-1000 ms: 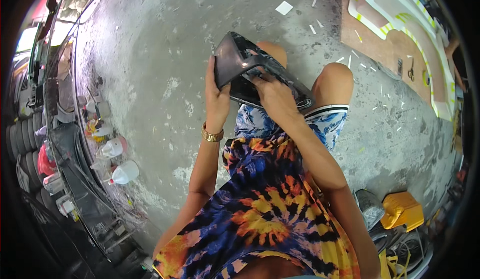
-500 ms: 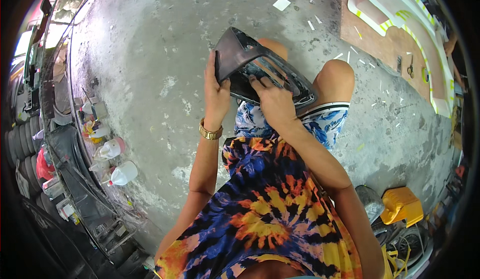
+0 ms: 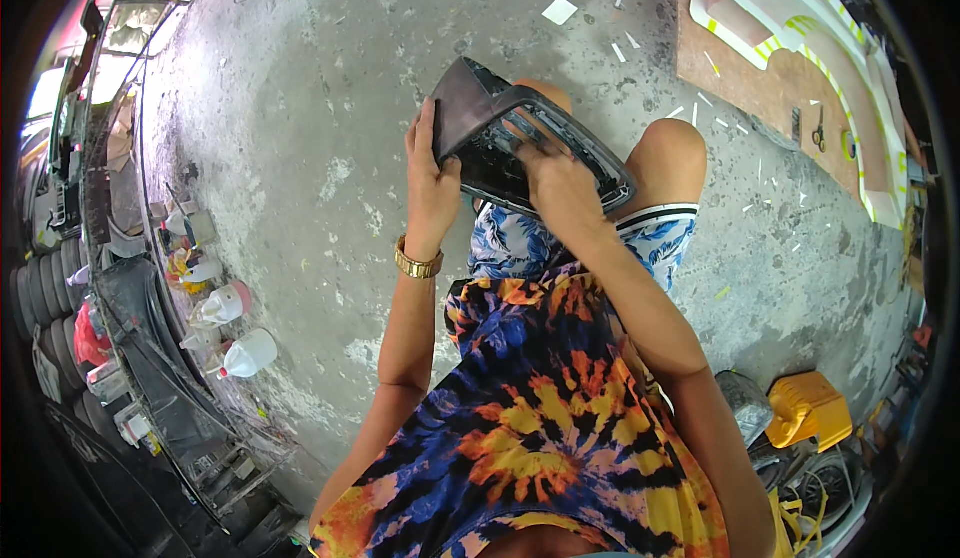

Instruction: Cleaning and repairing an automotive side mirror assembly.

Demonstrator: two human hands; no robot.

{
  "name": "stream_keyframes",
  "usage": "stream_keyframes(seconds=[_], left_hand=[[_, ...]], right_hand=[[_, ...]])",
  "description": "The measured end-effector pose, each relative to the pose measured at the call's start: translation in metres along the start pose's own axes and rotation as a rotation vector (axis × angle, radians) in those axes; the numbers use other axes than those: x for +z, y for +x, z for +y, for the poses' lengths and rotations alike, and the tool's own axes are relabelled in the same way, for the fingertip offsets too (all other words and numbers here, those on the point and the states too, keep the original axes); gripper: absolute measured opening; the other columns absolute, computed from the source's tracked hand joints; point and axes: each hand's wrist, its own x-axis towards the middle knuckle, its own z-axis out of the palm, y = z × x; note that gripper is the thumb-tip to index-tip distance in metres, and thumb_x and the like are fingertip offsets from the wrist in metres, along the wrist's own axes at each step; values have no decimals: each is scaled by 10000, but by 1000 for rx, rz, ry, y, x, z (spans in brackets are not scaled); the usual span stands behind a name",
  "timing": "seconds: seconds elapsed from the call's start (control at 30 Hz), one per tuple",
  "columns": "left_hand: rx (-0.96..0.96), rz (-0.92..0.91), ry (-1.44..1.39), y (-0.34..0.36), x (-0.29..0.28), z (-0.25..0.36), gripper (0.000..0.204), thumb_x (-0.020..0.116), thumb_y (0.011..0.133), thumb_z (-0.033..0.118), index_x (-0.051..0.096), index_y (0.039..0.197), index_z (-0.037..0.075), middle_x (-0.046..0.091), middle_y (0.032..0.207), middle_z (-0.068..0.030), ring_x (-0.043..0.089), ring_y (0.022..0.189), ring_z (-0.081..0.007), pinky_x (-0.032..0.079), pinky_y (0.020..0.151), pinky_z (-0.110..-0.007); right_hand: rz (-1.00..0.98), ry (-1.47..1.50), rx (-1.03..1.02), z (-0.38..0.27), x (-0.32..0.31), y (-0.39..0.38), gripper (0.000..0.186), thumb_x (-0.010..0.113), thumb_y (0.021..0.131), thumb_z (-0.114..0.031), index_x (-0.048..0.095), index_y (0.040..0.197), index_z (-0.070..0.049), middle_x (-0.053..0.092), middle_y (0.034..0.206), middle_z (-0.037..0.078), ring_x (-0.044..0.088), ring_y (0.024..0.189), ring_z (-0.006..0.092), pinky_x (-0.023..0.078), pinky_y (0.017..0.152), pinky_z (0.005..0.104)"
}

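Observation:
A hollow black plastic housing [image 3: 463,108], like a car trim part, is held tilted above my lap. Its outer face is dull and scuffed, and a wide opening with a raised rim takes up its right part. My left hand [image 3: 432,183] grips the left edge, fingers on the outer face and thumb at the near side. Inside the opening is my right hand [image 3: 562,186], its fingers bent together against the inner surface. Whatever may lie under those fingertips is hidden.
Plastic jugs [image 3: 250,353] and bottles stand along the left beside a black metal frame [image 3: 150,308]. White scraps [image 3: 560,10] litter the concrete floor. At the upper right, scissors [image 3: 820,133] and taped white panels [image 3: 880,183] lie on brown board [image 3: 740,68]. A yellow container [image 3: 808,410] stands lower right.
My right hand has shifted slightly right and reaches deeper into the opening. The housing has turned a little, showing more of its inside. My left hand keeps its grip.

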Motion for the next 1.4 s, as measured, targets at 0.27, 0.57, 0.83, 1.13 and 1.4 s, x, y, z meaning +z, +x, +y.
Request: stream_keyframes(seconds=[0.27, 0.57, 0.83, 1.13, 1.4], left_hand=[[99, -37, 71, 9, -2, 4, 808, 432, 719, -150, 340, 1483, 96, 328, 1467, -222, 326, 1378, -385, 316, 1115, -401], [51, 49, 50, -20, 0, 5, 765, 453, 777, -150, 315, 1499, 60, 341, 1520, -125, 362, 1373, -240, 298, 1111, -326], [-74, 168, -143, -31, 4, -4, 793, 438, 772, -166, 284, 1514, 65, 401, 1456, -144, 460, 1211, -185, 385, 978, -255], [21, 126, 53, -25, 1, -4, 689, 534, 853, -76, 309, 1494, 35, 398, 1478, -144, 420, 1322, -226, 324, 1088, -322], [515, 225, 694, -67, 11, -10, 573, 648, 882, 152, 459, 1420, 91, 342, 1499, -242, 245, 1408, -460, 214, 1129, -557]], right_hand=[[-36, 200, -29, -9, -58, -10, 277, 566, 891, -38, 623, 1162, -26, 646, 1027, 223, 622, 936, 406, 491, 811, 451], [-186, 162, 153, -2, -102, -79, 311, 555, 919, -77, 554, 1229, -65, 638, 1057, 222, 616, 912, 428, 497, 764, 489], [-154, 310, 135, 12, -103, -111, 338, 648, 889, -125, 591, 1213, -46, 662, 960, 177, 651, 834, 368, 516, 730, 418], [208, 229, 239, 25, -93, -67, 284, 724, 847, -113, 635, 1079, 24, 596, 737, 131, 564, 606, 212, 451, 568, 312], [295, 403, 193, 44, -73, -67, 227, 707, 857, -78, 648, 1051, 22, 644, 844, 143, 597, 670, 220, 479, 632, 309]])
